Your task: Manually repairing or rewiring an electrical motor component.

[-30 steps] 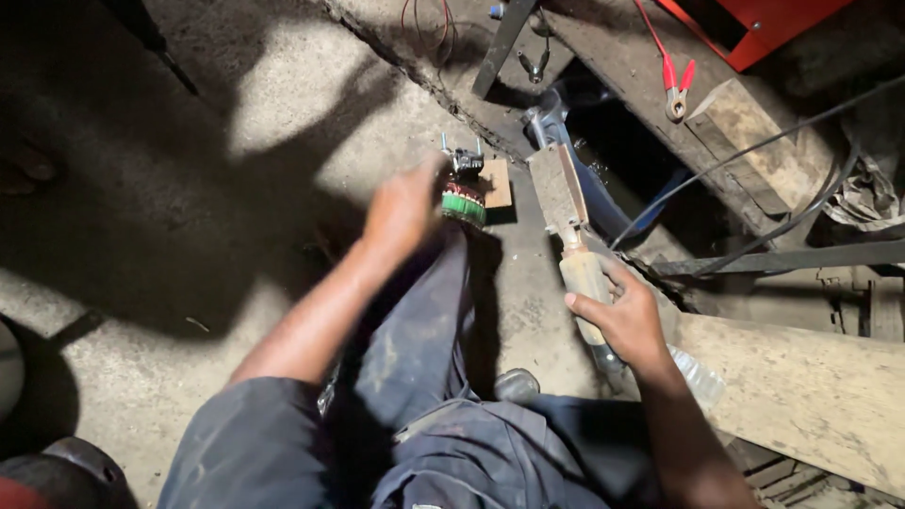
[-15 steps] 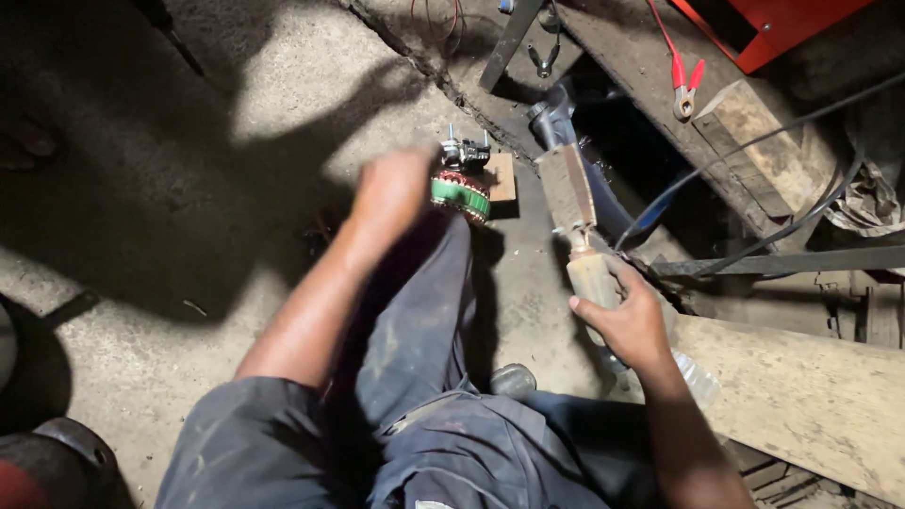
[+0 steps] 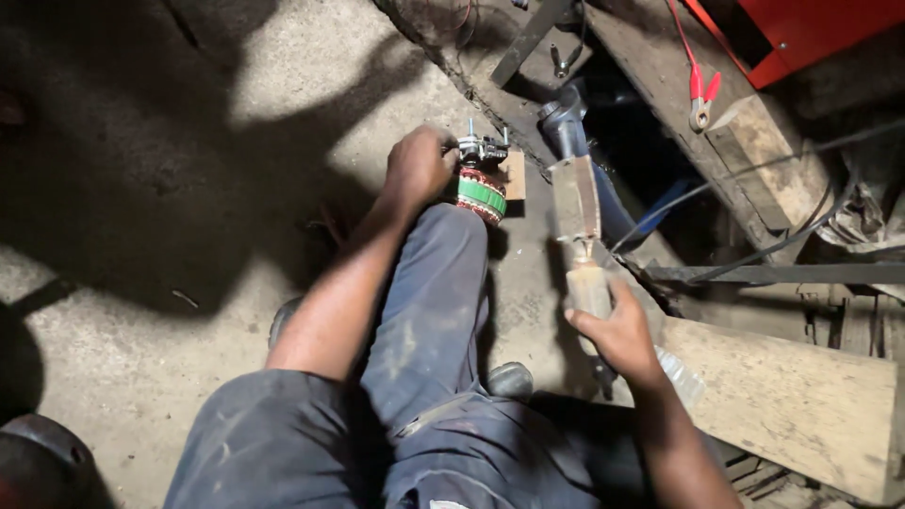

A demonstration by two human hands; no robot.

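I sit on a concrete floor with my leg stretched out. My left hand [image 3: 418,168] grips a small motor part [image 3: 481,184] with a green and red wound band and a metal top, held against a small wooden block [image 3: 513,175] on the floor beyond my knee. My right hand [image 3: 617,330] is closed around the wooden handle of a hammer [image 3: 577,212]. Its flat rusty head points away from me, raised to the right of the motor part and not touching it.
A long wooden plank [image 3: 801,401] lies at the right. Beyond it are metal bars [image 3: 754,273], black cables, a red clip [image 3: 699,99] and a red machine [image 3: 801,28]. A dark round object [image 3: 42,462] sits at the lower left.
My left hand stays on the motor part. My right hand has lifted the hammer slightly, with its head now higher and nearer the motor part.
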